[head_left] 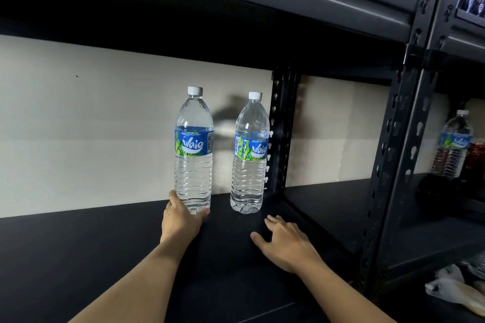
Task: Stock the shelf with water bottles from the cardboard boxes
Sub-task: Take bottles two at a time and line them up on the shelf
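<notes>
Left bottle (193,149) gripped at its base by the left hand (181,220), right bottle (249,155) stood upright on the shelf (78,257), right hand (283,241) held loose, fingers spread, just before it

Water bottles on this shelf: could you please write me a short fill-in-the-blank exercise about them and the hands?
1. The left bottle and the right bottle both have ____ caps.
2. The left hand grips the ____ bottle near its base.
3. The right hand, fingers spread, holds ____.
Missing words: white; left; nothing.
</notes>
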The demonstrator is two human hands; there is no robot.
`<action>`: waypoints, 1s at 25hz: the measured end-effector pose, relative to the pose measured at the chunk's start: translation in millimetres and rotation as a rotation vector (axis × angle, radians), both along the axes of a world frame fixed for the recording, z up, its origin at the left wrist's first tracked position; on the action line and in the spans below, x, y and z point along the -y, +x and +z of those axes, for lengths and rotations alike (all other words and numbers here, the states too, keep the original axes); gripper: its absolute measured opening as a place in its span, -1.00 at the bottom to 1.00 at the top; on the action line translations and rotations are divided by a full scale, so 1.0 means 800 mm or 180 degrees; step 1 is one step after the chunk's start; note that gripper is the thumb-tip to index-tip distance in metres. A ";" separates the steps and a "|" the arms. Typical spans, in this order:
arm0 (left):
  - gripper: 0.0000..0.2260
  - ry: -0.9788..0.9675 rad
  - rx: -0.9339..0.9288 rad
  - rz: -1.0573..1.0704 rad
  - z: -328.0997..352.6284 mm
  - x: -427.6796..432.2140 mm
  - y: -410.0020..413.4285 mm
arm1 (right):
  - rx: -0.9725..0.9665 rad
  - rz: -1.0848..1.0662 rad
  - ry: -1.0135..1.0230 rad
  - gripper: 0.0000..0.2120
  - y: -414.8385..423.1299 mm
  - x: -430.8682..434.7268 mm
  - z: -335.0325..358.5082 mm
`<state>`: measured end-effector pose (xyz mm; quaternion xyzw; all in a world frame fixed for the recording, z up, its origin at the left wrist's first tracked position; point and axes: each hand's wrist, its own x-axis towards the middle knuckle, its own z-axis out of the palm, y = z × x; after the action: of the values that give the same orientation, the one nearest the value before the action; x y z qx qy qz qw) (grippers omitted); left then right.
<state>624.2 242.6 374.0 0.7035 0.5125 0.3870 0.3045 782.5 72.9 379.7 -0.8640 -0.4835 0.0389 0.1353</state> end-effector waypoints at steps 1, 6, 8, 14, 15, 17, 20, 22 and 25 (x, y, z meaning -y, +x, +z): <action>-0.29 -0.0004 0.0013 -0.0011 0.000 -0.001 0.000 | 0.0005 -0.0003 0.0001 -0.26 0.000 0.000 0.000; -0.30 -0.0064 -0.0061 -0.0063 0.002 0.000 -0.002 | 0.0005 -0.0001 0.0003 -0.26 0.000 0.001 0.000; -0.34 -0.0108 -0.0073 -0.0081 0.004 0.003 -0.004 | 0.0003 -0.0013 0.0008 -0.26 0.001 0.000 -0.001; -0.23 0.0254 -0.1548 0.0091 0.001 0.042 -0.027 | 0.0222 -0.0101 0.0138 -0.37 -0.007 0.006 0.004; -0.22 0.0256 -0.1727 0.0062 -0.001 0.053 -0.036 | 0.0392 -0.0148 0.0186 -0.43 -0.012 0.009 0.006; -0.24 0.0105 -0.1785 -0.0134 -0.002 0.077 -0.064 | 0.0703 -0.0239 0.0261 -0.54 -0.025 0.016 0.011; -0.33 0.0195 -0.1898 -0.0516 0.001 0.123 -0.116 | 0.0938 -0.0261 0.0183 -0.62 -0.053 0.027 0.011; -0.39 0.0352 -0.1869 -0.0682 0.002 0.157 -0.153 | 0.0454 -0.0195 0.0076 -0.56 -0.082 0.041 0.001; -0.50 0.0915 -0.1609 -0.0786 -0.010 0.215 -0.219 | 0.0183 0.0086 0.0287 -0.46 -0.155 0.075 -0.021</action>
<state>448.8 70.6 366.1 0.8701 0.4228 0.2284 0.1096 658.8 13.1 362.7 -0.8511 -0.5000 -0.0059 0.1597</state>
